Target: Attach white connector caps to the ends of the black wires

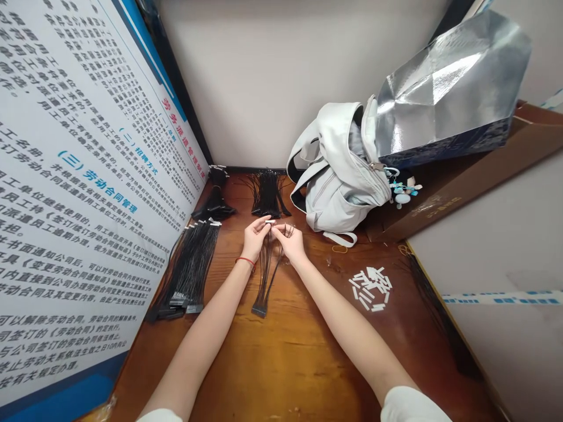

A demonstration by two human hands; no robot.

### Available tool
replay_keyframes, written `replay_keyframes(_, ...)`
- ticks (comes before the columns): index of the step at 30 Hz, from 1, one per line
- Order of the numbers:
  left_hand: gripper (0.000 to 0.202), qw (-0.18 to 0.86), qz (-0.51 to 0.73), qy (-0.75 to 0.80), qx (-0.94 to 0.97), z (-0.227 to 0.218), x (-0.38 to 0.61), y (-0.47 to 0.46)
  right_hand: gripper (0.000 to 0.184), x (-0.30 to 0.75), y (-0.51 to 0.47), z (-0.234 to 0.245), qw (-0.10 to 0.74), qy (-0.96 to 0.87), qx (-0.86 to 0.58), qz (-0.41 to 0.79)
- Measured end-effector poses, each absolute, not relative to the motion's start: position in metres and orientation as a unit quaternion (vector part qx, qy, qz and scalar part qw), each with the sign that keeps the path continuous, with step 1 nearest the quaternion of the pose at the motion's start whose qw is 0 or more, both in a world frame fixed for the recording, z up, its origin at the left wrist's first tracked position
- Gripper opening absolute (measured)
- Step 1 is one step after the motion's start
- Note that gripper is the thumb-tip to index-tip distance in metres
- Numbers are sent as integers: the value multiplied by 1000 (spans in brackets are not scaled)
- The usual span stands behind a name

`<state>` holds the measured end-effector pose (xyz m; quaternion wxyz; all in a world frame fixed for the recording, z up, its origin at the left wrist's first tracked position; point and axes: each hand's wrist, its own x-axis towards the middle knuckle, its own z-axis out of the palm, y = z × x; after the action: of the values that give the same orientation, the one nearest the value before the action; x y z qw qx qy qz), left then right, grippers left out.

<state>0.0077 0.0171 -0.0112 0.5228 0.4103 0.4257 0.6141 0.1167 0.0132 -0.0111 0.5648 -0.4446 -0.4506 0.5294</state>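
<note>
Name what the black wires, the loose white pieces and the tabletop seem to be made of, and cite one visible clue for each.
The black wires look plastic-insulated: thin, flexible, dull sheen. The white pieces look like matte moulded plastic, though they are small to judge. The tabletop looks like varnished wood, showing grain and gloss; it could be veneer.

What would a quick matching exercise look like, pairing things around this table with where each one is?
Things:
1. red string bracelet
2. small white plastic pieces
3. pale grey backpack
4. silver foil bag

Places:
A. on brown cardboard, upper right
B. on the left wrist
C. in a loose pile on the wooden table
D. against the back wall

Pairs: 1-B; 2-C; 3-D; 4-A
</note>
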Motion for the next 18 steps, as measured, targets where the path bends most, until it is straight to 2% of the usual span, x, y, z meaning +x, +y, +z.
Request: replay_keyframes(18, 36, 539, 614, 428, 387, -5, 12, 14, 28, 117, 12, -11, 572, -463, -458, 499)
